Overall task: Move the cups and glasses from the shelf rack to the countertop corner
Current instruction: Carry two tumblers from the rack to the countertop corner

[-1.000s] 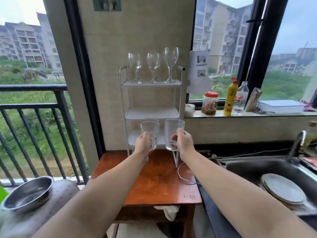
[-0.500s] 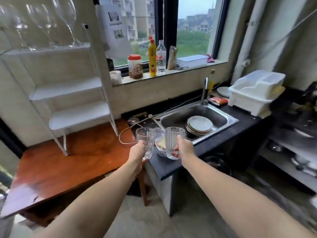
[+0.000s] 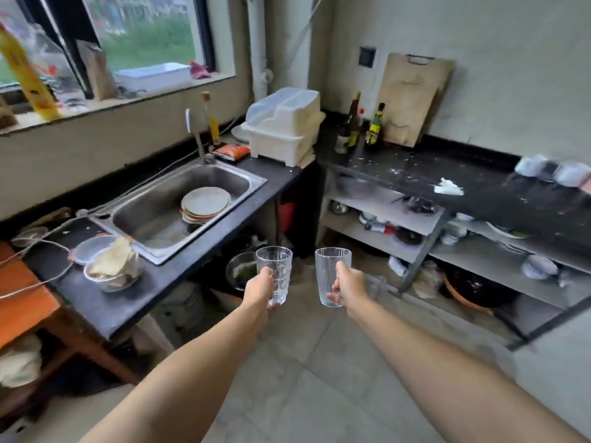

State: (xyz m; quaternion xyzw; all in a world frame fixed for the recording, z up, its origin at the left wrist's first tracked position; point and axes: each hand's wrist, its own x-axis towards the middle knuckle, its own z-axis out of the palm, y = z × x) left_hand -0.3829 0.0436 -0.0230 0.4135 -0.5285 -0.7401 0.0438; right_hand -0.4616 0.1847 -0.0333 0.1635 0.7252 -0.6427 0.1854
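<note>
The view has swung away from the shelf rack, which is now out of sight, and both glasses have travelled with the hands past the sink (image 3: 153, 199) toward the dark counter (image 3: 499, 199) in the room's corner; the left hand (image 3: 259, 290) grips a patterned glass (image 3: 275, 270) round its lower half, and the right hand (image 3: 347, 287) grips a ribbed glass (image 3: 331, 271) the same way, fingers wrapped behind and thumb on the near side; both glasses are upright, apart from each other, held in the air over the floor, with the counter ahead of and above the right hand.

To do the carry well, I judge the glasses should stay level and apart so their rims do not knock; the corner beyond the right hand is crowded by bottles (image 3: 374, 129) and a cutting board (image 3: 412, 97), so a bare patch in front of them looks the safer landing; the counter is speckled with crumbs and a scrap of paper (image 3: 447, 187), which could leave a base rocking; set one glass down fully before letting go of it, then the other just beside it.
</note>
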